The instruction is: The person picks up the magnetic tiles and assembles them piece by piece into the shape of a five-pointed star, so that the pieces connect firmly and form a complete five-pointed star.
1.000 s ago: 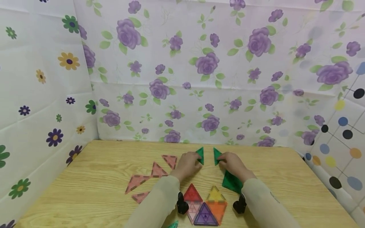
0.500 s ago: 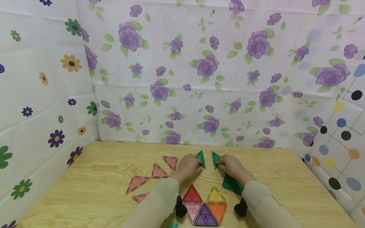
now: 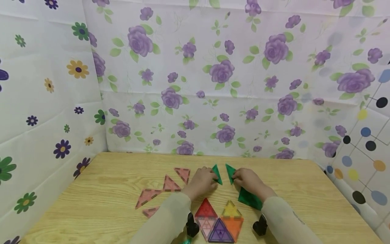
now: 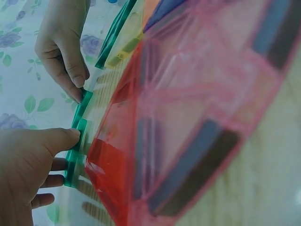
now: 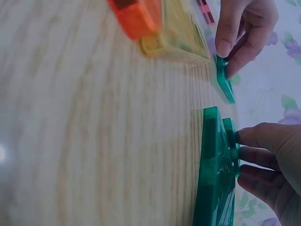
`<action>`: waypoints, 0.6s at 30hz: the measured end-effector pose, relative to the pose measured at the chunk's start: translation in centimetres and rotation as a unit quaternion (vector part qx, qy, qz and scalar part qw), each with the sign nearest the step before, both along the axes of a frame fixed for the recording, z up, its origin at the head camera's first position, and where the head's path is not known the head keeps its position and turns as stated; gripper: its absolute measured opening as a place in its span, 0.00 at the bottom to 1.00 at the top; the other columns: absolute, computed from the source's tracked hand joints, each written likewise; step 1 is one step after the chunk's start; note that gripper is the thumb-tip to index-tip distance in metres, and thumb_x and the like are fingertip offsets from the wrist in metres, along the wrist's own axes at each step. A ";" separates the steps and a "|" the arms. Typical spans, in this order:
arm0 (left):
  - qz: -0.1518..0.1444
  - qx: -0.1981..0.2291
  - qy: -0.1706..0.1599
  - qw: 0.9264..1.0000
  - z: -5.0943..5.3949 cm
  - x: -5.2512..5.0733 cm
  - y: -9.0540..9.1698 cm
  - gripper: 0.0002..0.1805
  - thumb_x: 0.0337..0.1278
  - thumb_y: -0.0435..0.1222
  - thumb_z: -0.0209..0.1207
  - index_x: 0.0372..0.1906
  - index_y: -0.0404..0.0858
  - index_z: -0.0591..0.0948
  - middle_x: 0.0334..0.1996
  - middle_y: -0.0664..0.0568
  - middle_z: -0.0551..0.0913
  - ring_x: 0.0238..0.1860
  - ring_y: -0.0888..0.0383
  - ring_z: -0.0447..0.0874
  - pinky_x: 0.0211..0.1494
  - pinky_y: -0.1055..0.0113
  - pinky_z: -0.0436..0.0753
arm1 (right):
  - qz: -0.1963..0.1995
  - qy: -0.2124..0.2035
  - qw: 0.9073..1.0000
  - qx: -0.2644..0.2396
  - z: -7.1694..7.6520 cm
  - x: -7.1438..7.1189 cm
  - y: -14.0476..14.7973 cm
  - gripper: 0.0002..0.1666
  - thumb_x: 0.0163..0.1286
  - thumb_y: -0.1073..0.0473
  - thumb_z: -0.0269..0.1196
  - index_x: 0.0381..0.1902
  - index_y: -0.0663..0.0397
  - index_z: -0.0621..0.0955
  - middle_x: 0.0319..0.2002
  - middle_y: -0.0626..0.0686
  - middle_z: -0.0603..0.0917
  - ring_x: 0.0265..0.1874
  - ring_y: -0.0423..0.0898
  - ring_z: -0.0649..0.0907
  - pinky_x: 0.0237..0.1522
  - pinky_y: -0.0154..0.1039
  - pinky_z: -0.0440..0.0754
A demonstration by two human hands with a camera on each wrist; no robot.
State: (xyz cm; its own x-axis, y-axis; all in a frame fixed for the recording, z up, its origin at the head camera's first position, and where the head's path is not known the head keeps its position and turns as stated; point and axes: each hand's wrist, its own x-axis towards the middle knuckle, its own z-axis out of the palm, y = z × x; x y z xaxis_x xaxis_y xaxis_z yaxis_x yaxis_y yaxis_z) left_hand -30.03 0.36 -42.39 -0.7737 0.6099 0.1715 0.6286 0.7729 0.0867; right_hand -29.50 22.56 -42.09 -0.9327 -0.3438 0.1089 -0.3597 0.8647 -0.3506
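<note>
Left hand: The left hand [image 3: 201, 179] pinches the left green triangle [image 3: 216, 172] between thumb and fingers, at its outer side.
Right hand: The right hand [image 3: 250, 179] pinches the right green triangle [image 3: 230, 173] likewise, from the opposite side.
Green triangle position: Both stand near the far edge of the table [image 3: 91, 203], apart, a narrow gap between them. Whether either is lifted clear of the surface cannot be told.
Change: Against the earlier head views, both green triangles sit nearer the person and their gap is narrower. Their facing edges, then close to upright in view, now slant the same way.
Effect on the work: The pair appears closer to meeting, with edges roughly parallel; contact is not yet made.
Larger green piece: The larger green piece [image 3: 250, 199] lies partly beneath the right wrist in the head view.
Coloured group: The red [image 3: 206, 208], pale pink [image 3: 206, 227], purple [image 3: 220, 233], orange [image 3: 234, 226] and yellow triangles [image 3: 231, 210] lie between the forearms.
Loose pink triangles: The loose pink triangles [image 3: 171, 184] lie beyond the left forearm.
</note>
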 end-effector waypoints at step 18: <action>-0.001 -0.030 0.045 0.999 -0.5 1.4 0.1 0.13 0.62 0.50 0.59 0.48 0.56 0.85 0.47 0.59 0.82 0.48 0.59 0.78 0.54 0.62 0.76 | 0.007 0.001 1.000 -0.010 -0.2 1.0 -0.4 0.11 0.66 0.63 0.63 0.44 0.59 0.86 0.52 0.60 0.83 0.51 0.59 0.82 0.53 0.53 0.80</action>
